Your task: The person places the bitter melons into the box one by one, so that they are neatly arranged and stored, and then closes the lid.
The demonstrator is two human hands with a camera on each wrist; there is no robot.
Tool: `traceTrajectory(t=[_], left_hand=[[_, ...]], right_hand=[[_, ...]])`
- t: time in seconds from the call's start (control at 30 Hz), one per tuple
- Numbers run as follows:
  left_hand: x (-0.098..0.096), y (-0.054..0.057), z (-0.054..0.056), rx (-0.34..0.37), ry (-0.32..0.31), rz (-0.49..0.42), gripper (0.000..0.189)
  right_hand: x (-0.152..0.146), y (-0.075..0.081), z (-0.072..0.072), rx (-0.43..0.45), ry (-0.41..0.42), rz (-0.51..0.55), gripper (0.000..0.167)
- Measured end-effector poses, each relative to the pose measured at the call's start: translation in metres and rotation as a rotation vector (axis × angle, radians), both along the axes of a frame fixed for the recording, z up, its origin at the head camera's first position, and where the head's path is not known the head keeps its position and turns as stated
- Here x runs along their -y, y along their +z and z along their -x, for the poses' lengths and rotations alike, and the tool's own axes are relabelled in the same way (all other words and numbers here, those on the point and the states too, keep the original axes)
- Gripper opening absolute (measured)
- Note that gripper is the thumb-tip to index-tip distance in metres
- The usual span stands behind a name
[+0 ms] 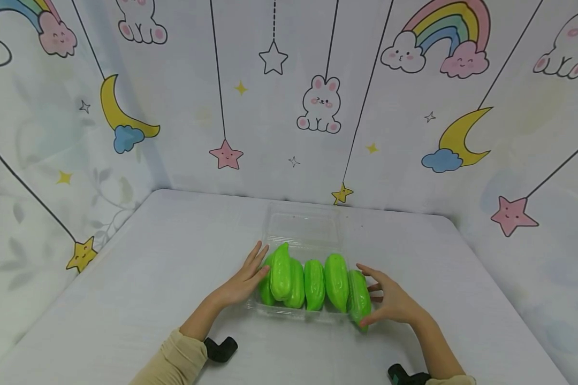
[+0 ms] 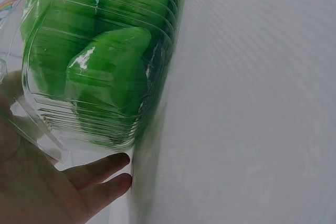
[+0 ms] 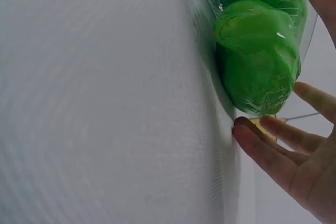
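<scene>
Several glossy bright green, oblong, ridged pieces [image 1: 314, 284] lie side by side in a clear plastic clamshell box [image 1: 289, 315]; one sits on top of others at the left. The box's lid [image 1: 302, 227] lies folded back, away from me. My left hand [image 1: 241, 280] rests along the box's left side with straight fingers, its thumb close to the leftmost pieces. At the right, another green piece [image 1: 358, 297] lies tilted outside the box wall, its lower end sticking out past the front edge. Around that piece my right hand [image 1: 395, 299] is spread, fingertips right at its surface.
A white cloth covers the table [image 1: 197, 224]. Behind it stands a pale backdrop [image 1: 183, 96] printed with rabbits, stars, moons and rainbows. Black straps with mounts [image 1: 221, 350] sit on both wrists.
</scene>
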State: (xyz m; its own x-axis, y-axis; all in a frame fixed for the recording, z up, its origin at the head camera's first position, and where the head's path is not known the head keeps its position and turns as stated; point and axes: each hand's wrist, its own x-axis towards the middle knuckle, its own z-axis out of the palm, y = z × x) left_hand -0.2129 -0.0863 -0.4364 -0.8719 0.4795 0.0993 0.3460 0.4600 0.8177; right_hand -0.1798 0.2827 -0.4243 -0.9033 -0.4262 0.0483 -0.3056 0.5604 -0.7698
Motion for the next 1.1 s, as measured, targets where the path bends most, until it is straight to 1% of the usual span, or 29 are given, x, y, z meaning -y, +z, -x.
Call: traceTrajectory(t=[0.27,0.5,0.73,0.9,1.1], left_hand=[[0.0,0.0,0.0,-0.003,0.001,0.002,0.057],[-0.001,0.0,0.0,-0.004,0.004,0.005,0.057],[-0.002,0.0,0.001,-0.01,0.01,0.01,0.056],[-0.001,0.0,0.0,-0.004,0.011,0.01,0.057],[-0.001,-0.001,0.0,-0.007,0.013,0.014,0.057]], right_hand=[[0.003,-0.001,0.001,0.003,0.013,-0.04,0.114],[0.002,-0.003,0.001,0.023,-0.005,-0.073,0.113],[0.001,-0.003,0.003,0.033,-0.007,-0.064,0.113],[-0.001,-0.001,0.002,0.03,-0.033,-0.066,0.112],[-0.005,0.007,0.002,0.013,-0.059,-0.07,0.112]])
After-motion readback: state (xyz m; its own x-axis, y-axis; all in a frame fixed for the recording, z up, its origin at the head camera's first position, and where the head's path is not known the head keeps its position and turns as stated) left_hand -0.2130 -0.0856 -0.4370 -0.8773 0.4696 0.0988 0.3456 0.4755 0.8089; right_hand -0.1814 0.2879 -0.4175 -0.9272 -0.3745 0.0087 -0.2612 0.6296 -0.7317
